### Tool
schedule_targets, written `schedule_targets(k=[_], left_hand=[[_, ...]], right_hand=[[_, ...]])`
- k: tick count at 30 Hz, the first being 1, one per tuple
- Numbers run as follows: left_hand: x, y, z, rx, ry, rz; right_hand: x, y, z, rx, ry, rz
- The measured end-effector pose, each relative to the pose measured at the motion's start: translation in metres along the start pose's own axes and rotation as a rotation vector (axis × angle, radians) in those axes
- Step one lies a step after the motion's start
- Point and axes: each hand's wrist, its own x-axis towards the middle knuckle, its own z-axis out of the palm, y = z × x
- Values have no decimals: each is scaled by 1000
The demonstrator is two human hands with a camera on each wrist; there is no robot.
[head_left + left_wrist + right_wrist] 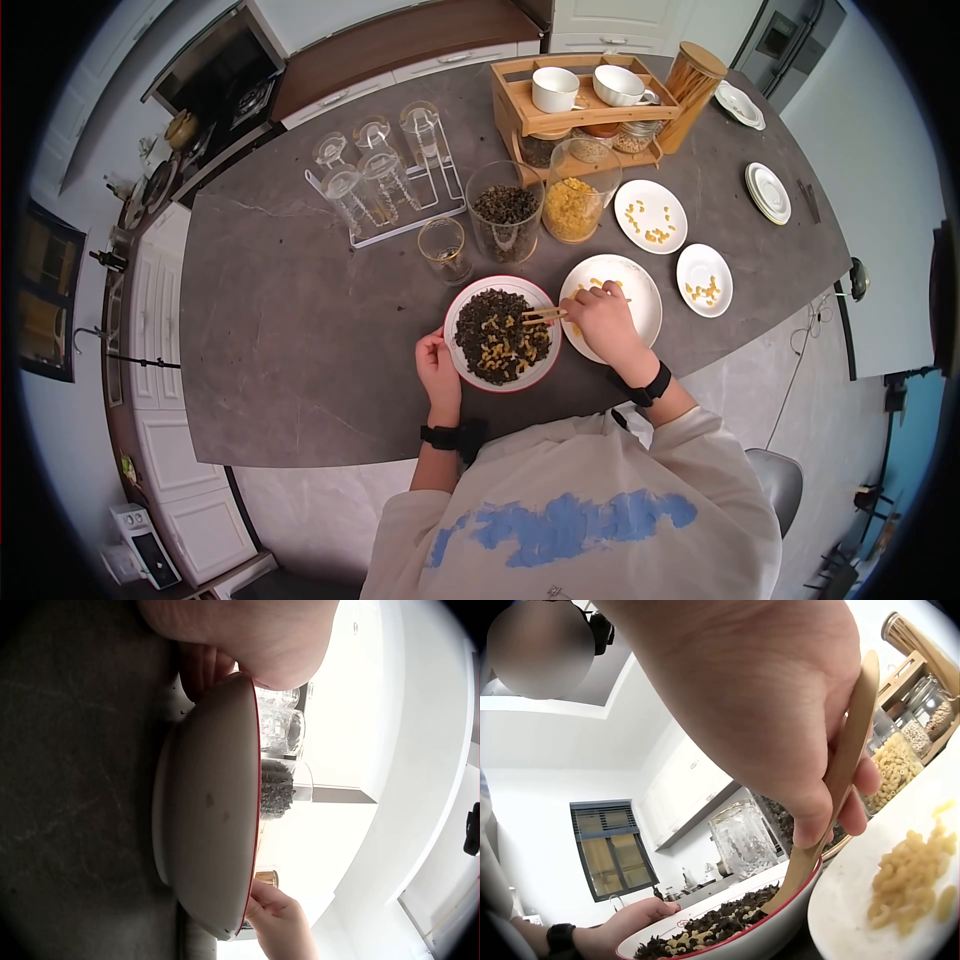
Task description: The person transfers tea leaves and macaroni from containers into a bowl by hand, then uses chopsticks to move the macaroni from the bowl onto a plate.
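A white bowl with a red rim (214, 787) stands on the table, holding dark dried bits (490, 310) with yellow macaroni (497, 357) scattered over them. My left hand (436, 372) grips its left edge, the fingers lying along the outer wall in the left wrist view. Between the right thumb and fingers are wooden tongs (845, 765), pinched by my right hand (603, 322). Their tips reach over the bowl's right side, down at the dark bits. Under that hand is a white plate (643, 330) with loose macaroni (911, 881), partly hidden by the hand.
Behind the bowl stand a drinking glass (445, 252), a jar of dark bits (505, 212) and a macaroni jar (574, 208). Two small plates with macaroni (652, 190) (704, 268) lie right. Farther back are a glass rack (440, 205) and a wooden shelf (515, 112) with cups.
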Motion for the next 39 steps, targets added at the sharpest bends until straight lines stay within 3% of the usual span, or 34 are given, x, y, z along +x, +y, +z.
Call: schedule_targets(k=[26,39], left_hand=[[-1,3,0,15,-5,4],[0,0,-1,13,-3,6]], right_hand=[[-3,7,1,35,77,67],[-35,22,-35,109,108,265]])
